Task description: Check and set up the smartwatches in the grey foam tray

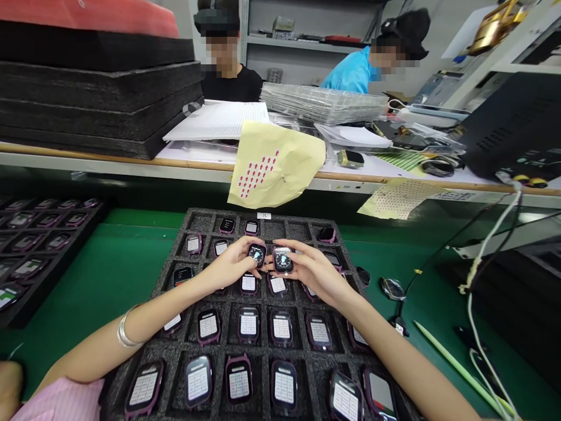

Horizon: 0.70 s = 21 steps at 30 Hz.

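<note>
My left hand (231, 262) is closed round a smartwatch (258, 255) without a strap, its lit screen showing a round dial, the thumb lying on its lower left. Beside it, my right hand (316, 270) grips a second smartwatch (283, 263) with a similar dial, the fingers on its top and side. Both watches are held close together above a black foam tray (199, 217) divided into compartments. Many compartments hold purple-cased watches, most with white grid screens, such as a watch (281, 327) in the middle and another watch (284, 383) near the front.
Another foam tray (94, 225) of watches lies at left. A shelf edge (193, 171) crosses behind, carrying stacked black foam (100, 93), papers and a yellow sheet (276, 166). At right lie a green stick (456, 365) and cables (473, 275). Two people are beyond the shelf.
</note>
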Each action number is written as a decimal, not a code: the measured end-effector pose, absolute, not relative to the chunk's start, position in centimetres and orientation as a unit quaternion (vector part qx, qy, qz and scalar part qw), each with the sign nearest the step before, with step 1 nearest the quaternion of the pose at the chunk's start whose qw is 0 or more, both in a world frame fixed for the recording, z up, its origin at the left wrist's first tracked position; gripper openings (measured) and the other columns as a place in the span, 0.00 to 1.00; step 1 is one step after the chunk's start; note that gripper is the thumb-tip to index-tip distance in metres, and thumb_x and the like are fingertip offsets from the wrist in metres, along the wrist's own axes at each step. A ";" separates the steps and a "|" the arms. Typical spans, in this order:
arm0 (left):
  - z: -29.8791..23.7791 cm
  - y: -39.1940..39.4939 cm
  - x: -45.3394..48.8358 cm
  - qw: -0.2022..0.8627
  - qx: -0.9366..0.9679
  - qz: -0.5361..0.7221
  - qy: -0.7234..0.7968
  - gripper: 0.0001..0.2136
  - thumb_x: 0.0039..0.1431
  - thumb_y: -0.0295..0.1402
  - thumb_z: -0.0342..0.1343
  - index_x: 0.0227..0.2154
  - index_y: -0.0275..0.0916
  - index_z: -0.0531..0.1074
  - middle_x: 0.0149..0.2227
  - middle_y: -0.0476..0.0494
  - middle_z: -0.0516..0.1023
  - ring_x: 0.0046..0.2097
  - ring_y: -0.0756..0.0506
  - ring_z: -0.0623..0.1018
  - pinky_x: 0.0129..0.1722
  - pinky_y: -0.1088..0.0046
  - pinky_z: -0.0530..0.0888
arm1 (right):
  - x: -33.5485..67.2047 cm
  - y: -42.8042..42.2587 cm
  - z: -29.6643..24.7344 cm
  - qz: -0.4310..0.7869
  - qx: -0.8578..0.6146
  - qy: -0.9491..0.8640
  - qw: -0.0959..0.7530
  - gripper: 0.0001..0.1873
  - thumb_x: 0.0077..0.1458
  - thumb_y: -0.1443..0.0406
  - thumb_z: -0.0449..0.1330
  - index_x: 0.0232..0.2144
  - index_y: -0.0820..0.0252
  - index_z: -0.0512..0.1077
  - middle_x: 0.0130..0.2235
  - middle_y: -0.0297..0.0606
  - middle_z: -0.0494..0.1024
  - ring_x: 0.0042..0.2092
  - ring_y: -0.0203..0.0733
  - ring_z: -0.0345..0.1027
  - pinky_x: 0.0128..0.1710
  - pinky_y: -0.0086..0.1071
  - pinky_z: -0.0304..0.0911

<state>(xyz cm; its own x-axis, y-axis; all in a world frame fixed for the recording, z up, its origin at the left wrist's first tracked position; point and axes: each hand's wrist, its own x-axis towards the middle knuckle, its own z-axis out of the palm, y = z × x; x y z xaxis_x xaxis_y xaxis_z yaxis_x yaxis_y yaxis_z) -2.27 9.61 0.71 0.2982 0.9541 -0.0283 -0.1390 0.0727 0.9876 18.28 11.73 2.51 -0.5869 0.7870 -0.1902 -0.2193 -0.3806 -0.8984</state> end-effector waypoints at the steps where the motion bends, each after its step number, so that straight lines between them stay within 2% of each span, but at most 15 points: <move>1: 0.9 9.6 -2.3 0.627 0.508 0.442 0.392 0.16 0.47 0.25 0.54 0.42 0.36 0.66 0.39 0.45 0.72 0.34 0.48 0.77 0.34 0.68 0.79 | 18.3 11.7 2.5 0.765 -0.316 -0.453 0.331 0.18 0.55 0.65 0.61 0.49 0.58 0.70 0.42 0.45 0.80 0.46 0.50 0.75 0.50 0.47 0.66; 7: 1.3 9.4 -2.4 0.654 0.479 0.439 0.388 0.16 0.46 0.24 0.55 0.41 0.36 0.68 0.38 0.45 0.75 0.37 0.46 0.78 0.35 0.66 0.79 | 18.4 11.5 2.5 0.736 -0.323 -0.491 0.335 0.19 0.53 0.67 0.63 0.49 0.56 0.71 0.42 0.43 0.80 0.45 0.50 0.75 0.49 0.47 0.68; 15: 1.1 9.3 -2.4 0.641 0.505 0.430 0.387 0.15 0.47 0.24 0.53 0.41 0.36 0.67 0.40 0.44 0.74 0.37 0.46 0.77 0.36 0.66 0.78 | 18.6 11.5 2.2 0.728 -0.324 -0.506 0.330 0.19 0.53 0.67 0.63 0.49 0.57 0.71 0.41 0.42 0.81 0.45 0.49 0.75 0.48 0.46 0.69; 19: 0.3 9.4 -2.5 0.600 0.550 0.419 0.404 0.15 0.49 0.26 0.56 0.42 0.37 0.65 0.40 0.44 0.73 0.38 0.46 0.76 0.36 0.67 0.76 | 18.6 11.4 2.1 0.726 -0.316 -0.514 0.328 0.21 0.55 0.65 0.63 0.51 0.56 0.70 0.43 0.42 0.80 0.46 0.49 0.74 0.50 0.46 0.68; 21: -0.2 9.4 -2.5 0.540 0.597 0.418 0.421 0.15 0.49 0.28 0.59 0.41 0.38 0.66 0.40 0.44 0.72 0.42 0.44 0.74 0.41 0.66 0.73 | 18.7 11.3 2.1 0.731 -0.310 -0.514 0.324 0.23 0.56 0.63 0.63 0.54 0.55 0.68 0.46 0.42 0.79 0.49 0.48 0.73 0.51 0.45 0.67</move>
<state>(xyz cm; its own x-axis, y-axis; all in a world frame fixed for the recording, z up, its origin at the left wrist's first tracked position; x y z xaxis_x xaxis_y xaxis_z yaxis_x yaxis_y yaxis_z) -2.47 9.42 -0.18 0.2960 0.9541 0.0449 0.0499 -0.0624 0.9968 18.65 11.26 2.13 -0.5987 0.7919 -0.1202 -0.1546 -0.2615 -0.9527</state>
